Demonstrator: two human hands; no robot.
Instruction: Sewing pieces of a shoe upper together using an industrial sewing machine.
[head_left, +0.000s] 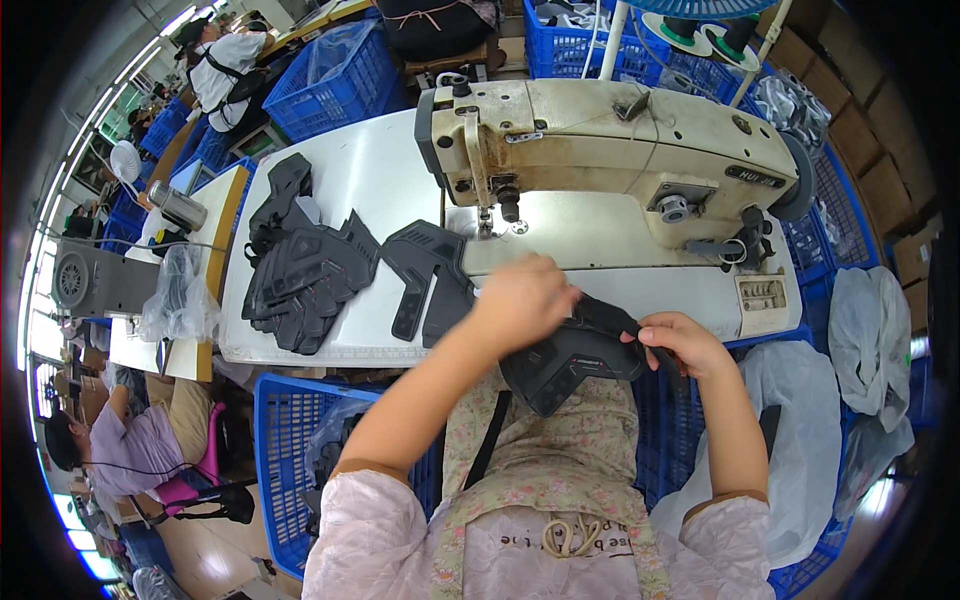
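Note:
A black shaped panel [570, 362], angular and with small red markings, hangs over the table's front edge above my lap. My right hand [682, 343] pinches its right end between thumb and fingers. My left hand [525, 303] is curled closed over the panel's upper left part; whatever lies inside its fingers is hidden. More black panels [425, 270] lie just left of my left hand, partly under that forearm. Behind the hands stands a cream sewing machine [610, 140], its needle and presser foot [486, 218] apart from the panel.
A pile of black panels [310, 275] covers the white table's [390, 160] left part. Blue crates [290, 400] stand below the front edge, with clear plastic bags [790, 440] at the right. Thread cones [735, 40] stand behind the machine. Other people [150, 440] sit at the left.

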